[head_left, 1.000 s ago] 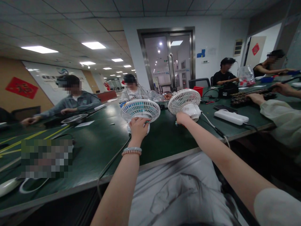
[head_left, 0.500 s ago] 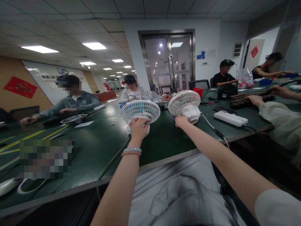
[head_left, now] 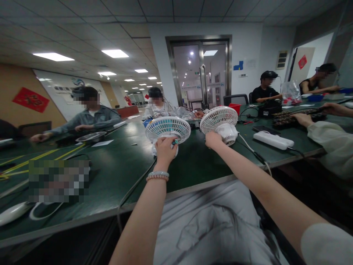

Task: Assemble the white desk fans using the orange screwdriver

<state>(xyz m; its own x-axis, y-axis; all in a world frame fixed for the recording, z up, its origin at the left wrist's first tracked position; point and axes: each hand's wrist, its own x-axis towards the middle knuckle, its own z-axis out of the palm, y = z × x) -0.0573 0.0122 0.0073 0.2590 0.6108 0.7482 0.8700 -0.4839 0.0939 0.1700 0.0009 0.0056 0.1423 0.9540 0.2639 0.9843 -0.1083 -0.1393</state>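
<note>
Two small white desk fans stand side by side on the green table. My left hand is closed at the back of the left fan, partly covering its motor housing and base. A small dark green piece shows between its thumb and fingers; I cannot tell what it is. At the left side of the right fan, my right hand is closed, touching or very near the motor housing. Its fingertips are hidden, so what they grip does not show. A white cable runs from the right fan.
A white power strip and a dark phone lie to the right. Another person's hands handle a dark patterned object there. At left are a white paper and yellow strips. Several people sit around the table.
The whole view has shifted slightly to the right. Both hands stay at their fans, and the green piece in my left hand shows a little more.
</note>
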